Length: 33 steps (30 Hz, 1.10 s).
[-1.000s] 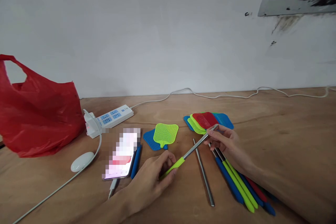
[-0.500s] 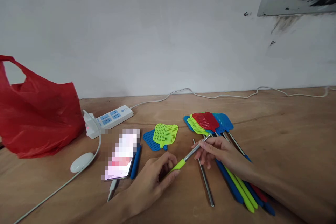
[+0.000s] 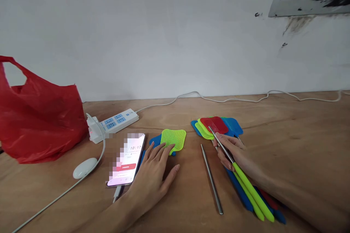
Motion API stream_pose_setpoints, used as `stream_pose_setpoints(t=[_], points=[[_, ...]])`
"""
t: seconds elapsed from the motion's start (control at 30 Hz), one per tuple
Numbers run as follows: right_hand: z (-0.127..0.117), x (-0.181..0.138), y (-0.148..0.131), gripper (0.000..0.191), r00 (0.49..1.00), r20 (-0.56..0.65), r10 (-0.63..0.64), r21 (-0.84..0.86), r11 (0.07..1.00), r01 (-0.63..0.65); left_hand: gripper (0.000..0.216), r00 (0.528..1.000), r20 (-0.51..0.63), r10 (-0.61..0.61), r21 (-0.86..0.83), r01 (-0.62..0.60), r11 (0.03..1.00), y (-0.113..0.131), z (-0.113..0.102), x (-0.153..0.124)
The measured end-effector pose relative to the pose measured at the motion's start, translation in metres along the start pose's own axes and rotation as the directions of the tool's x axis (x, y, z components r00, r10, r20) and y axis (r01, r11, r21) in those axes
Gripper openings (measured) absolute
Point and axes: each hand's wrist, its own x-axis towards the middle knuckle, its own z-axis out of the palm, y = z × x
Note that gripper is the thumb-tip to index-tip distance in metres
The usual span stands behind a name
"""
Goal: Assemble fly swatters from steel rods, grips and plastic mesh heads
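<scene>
My right hand (image 3: 236, 153) grips a fly swatter handle (image 3: 250, 186), a metal rod with a lime green grip and no head on its tip. The rod slants over a pile of fly swatters, whose red (image 3: 214, 124), blue and green heads overlap at the far end. My left hand (image 3: 153, 176) is open with its fingers spread. Its fingertips reach the near edge of a loose lime green swatter head (image 3: 173, 138), which partly covers a blue swatter head (image 3: 154, 141). Between my hands lies a bare metal rod (image 3: 211, 178). A blue piece beside the phone is mostly hidden by my left hand.
A lit phone (image 3: 128, 160) lies left of my left hand, with a charging cable at its lower end. Behind it sits a white power strip (image 3: 120, 122). A white oval device (image 3: 85, 168) and a red plastic bag (image 3: 41, 123) are farther left. A thin cord runs along the wall.
My left hand has let go of the green grip and moved left and up to the loose swatter heads, fingers spreading. My right hand has carried the handle right, over the pile.
</scene>
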Motion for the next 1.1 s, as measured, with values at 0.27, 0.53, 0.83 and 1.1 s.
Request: stream_pose_setpoints(t=[0.27,0.53,0.83,1.1], points=[[-0.0076,0.0066,0.0111,0.045,0.996,0.089,0.010,0.004,1.000,-0.010,0.042,1.000,-0.020,0.010,-0.011,-0.010,1.000,-0.0026,-0.0001,0.0024],[-0.0037,0.0025,0.0054,0.045,0.988,0.136,0.074,-0.070,0.995,-0.064,0.035,0.997,0.069,-0.020,-0.073,0.025,0.997,0.0003,-0.0062,0.0042],[-0.0008,0.0007,0.0031,0.049,0.986,0.145,0.083,-0.150,0.987,-0.061,0.071,0.993,0.111,-0.046,-0.082,0.055,0.995,-0.0031,-0.0031,0.0036],[0.0007,-0.0011,0.0030,0.046,0.983,0.154,0.104,-0.184,0.980,-0.075,0.070,0.995,0.098,-0.012,-0.106,0.022,0.994,0.0012,-0.0034,0.0018]])
